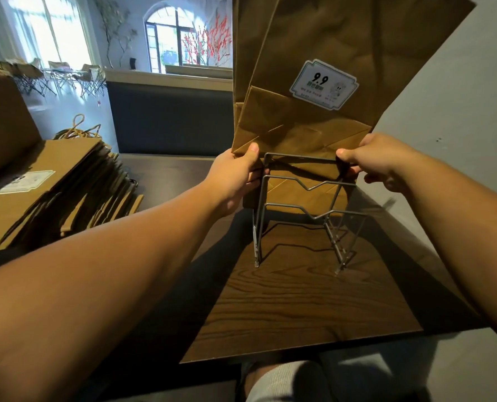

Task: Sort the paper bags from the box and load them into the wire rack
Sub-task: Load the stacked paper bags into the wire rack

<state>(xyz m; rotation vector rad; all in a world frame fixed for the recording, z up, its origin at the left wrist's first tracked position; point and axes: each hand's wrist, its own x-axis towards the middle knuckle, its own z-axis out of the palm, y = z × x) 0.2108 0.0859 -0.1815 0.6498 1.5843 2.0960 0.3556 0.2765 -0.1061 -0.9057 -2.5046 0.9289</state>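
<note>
From the head camera, both hands hold flat brown paper bags (pixel 314 82) upright at the far side of the wire rack (pixel 302 210), folded bottoms down, which looks like the way to feed them between the rack's wire dividers so they stand on edge. The left hand (pixel 235 178) pinches the bags' lower left corner, thumb laid on the near face and fingers curled behind; the right hand (pixel 378 161) grips the lower right corner the same way, thumb pointing left along the rack's top wire. With a hand at each bottom corner the bags stay square to the slot and can be steered down; they lean to the right at the top, so they are probably not yet seated. At least two bags overlap, and the nearer one carries a white price sticker (pixel 324 84) reading 9.9. The bags' lower edge sits behind the rack's farthest wire frame, between the two hands. The rack stands on the dark wood-grain tabletop (pixel 299 309), its nearer slots bare. To the left, well apart from the hands, a stack of flat handled paper bags (pixel 47 190) lies on the tabletop, likely waiting for sorting.
</note>
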